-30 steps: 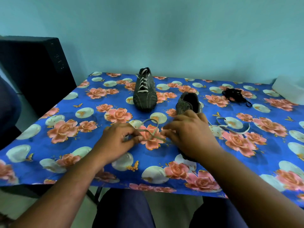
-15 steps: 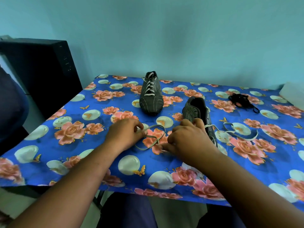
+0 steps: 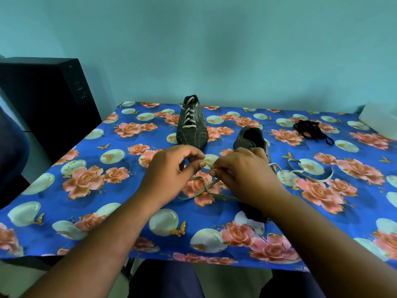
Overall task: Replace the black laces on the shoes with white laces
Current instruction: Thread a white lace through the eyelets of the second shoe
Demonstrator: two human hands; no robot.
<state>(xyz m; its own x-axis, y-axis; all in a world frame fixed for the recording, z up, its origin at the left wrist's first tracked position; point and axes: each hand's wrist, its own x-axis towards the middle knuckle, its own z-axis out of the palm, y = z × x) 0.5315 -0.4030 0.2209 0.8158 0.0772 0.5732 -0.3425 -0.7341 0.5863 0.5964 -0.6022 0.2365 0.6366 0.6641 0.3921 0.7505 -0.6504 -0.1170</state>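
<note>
Pinching the white lace [image 3: 200,191] between my left hand [image 3: 171,175] and right hand [image 3: 242,175].
Both pinch it above the flowered tablecloth [image 3: 64,190], beside the near shoe [image 3: 251,140]; black laces [image 3: 309,130] lie well apart.

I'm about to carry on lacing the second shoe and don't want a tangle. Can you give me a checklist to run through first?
1. Left hand grip on the white lace: ok, pinched.
2. Right hand grip on the lace: ok, pinched.
3. Near shoe steady on the table: ok, lying flat.
4. Lace free of crossings: not ok, strands cross below the hands.
5. Which eyelet comes next: cannot tell, hidden by the right hand.
6. Black laces out of the way: ok, bundled far right.
</note>
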